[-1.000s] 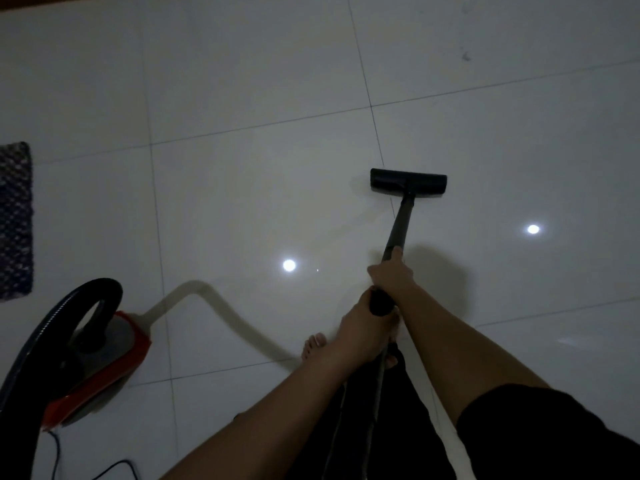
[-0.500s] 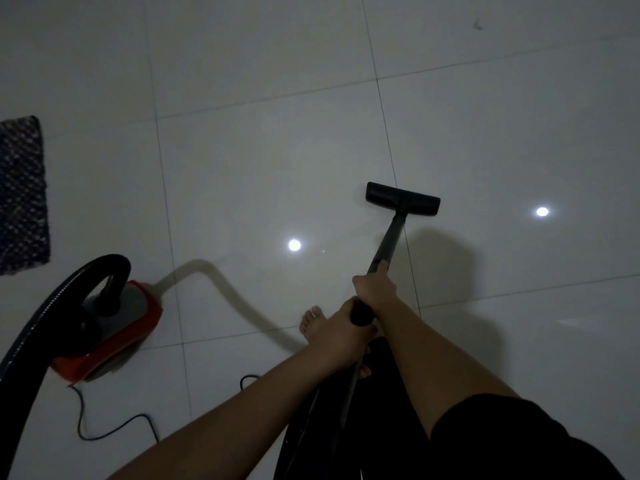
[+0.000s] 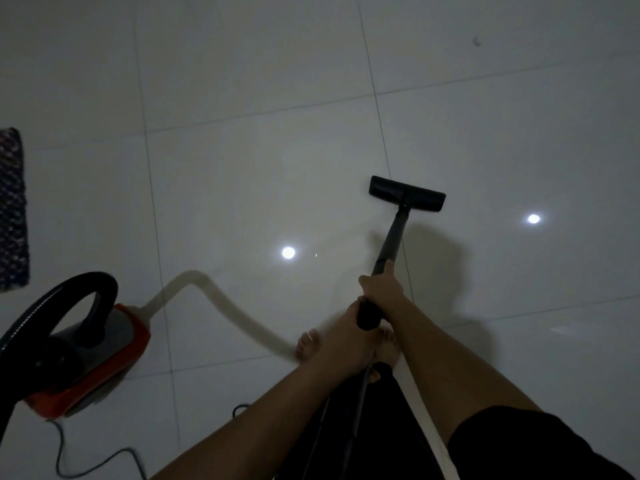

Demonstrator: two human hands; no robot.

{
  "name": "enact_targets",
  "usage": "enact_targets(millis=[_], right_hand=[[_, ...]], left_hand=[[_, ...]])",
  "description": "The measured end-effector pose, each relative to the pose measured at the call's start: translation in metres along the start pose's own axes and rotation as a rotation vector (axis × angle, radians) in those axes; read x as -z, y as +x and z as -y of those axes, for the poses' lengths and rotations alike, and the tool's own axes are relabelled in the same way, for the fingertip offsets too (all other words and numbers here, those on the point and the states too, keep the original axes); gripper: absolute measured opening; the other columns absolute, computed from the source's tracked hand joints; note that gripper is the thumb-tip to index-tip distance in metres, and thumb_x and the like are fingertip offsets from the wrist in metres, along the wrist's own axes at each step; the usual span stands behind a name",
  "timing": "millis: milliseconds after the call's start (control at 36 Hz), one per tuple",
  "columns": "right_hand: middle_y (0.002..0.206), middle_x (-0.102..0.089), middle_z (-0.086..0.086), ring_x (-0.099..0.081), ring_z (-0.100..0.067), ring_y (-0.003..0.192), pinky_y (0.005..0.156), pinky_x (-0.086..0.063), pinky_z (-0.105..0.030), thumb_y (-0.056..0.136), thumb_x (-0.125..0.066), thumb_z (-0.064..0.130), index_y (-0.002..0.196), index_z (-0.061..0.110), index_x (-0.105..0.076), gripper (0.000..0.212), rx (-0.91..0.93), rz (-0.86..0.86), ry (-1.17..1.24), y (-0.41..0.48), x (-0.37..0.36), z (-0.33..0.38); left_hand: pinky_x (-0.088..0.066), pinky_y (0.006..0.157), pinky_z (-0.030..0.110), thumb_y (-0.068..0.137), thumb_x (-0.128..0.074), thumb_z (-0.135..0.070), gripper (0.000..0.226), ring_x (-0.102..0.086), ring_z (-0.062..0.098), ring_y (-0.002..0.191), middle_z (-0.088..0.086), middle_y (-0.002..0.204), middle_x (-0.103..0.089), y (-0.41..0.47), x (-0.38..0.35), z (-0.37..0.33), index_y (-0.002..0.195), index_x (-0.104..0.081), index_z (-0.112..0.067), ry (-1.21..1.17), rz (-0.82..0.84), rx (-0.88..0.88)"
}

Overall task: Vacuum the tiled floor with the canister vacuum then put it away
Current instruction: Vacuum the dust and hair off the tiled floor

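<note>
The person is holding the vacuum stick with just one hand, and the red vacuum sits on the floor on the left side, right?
Not quite. Both hands hold the wand: the right hand grips higher up and the left hand grips just below it, as the head view shows. The rest is right: the red canister vacuum sits on the tiled floor on the left.

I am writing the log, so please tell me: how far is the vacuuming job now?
In hand: both hands, right hand above left hand, grip the wand, floor nozzle flat on the tiles. How much floor is cleaned cannot be judged. Left: putting away the red canister, whose power cord lies loose.
</note>
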State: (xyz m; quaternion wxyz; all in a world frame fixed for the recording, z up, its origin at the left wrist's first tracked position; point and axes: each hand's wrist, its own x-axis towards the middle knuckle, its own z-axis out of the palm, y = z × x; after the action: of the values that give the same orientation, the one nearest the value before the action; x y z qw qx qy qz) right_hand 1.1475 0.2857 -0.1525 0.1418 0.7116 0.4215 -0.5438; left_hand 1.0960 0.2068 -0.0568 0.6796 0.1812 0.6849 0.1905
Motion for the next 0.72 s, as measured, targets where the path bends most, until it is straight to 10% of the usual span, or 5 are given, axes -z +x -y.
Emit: enact_targets(millis=[250, 389, 722], right_hand=[[0.141, -0.041, -0.022, -0.055, -0.039, 0.114, 0.096, -0.046, -0.038, 0.091, -0.05, 0.01, 0.15, 0.016, -0.006, 0.075, 0.027, -0.026, 0.115, 0.055, 0.029, 0.06], [0.104, -0.056, -0.019, -0.056, -0.023, 0.061, 0.072, -0.051, -0.033, 0.091, -0.048, 0.008, 0.152, 0.022, 0.001, 0.079, 0.023, -0.011, 0.189, 0.089, 0.063, 0.097], [0.129, -0.049, -0.025, -0.041, -0.014, 0.056, 0.069, -0.04, -0.031, 0.094, -0.047, 0.015, 0.152, 0.022, 0.005, 0.078, 0.041, -0.042, 0.077, 0.176, 0.19, 0.189]], left_hand=[[-0.053, 0.085, 0.047, 0.092, -0.05, -0.009, 0.039, -0.057, 0.024, 0.082, 0.006, 0.093, -0.058, 0.058, 0.025, -0.061, 0.128, -0.046, -0.022, 0.014, 0.008, 0.049], [-0.055, 0.055, 0.034, 0.092, -0.049, -0.016, 0.019, -0.055, 0.017, 0.057, -0.001, 0.075, -0.055, 0.101, 0.027, -0.098, 0.103, -0.046, -0.03, 0.032, -0.01, 0.028], [-0.037, 0.032, 0.011, 0.093, -0.046, -0.009, 0.048, -0.048, 0.011, 0.053, 0.003, 0.074, -0.051, 0.201, 0.003, -0.244, 0.138, -0.037, -0.023, -0.003, 0.012, 0.066]])
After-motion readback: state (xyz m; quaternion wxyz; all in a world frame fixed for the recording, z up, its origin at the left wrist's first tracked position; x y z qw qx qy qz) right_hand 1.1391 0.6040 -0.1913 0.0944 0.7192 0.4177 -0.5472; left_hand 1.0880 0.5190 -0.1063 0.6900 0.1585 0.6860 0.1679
